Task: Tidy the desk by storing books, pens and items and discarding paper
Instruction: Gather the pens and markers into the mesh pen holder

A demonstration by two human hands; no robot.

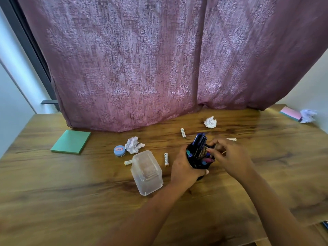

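The left hand [183,167] grips a black mesh pen holder [201,153].

Three paper balls [210,122], perhaps four batteries [166,159], two notepads [71,142], one tub [147,172].

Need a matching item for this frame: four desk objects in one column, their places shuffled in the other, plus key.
Things
1. pen holder
2. green pad
3. tub
4. pink pad

Places
A. far right of the desk, beside a paper ball
B. flanked by batteries
C. gripped by the left hand
D. flat at the desk's left end

Pairs: 1-C, 2-D, 3-B, 4-A
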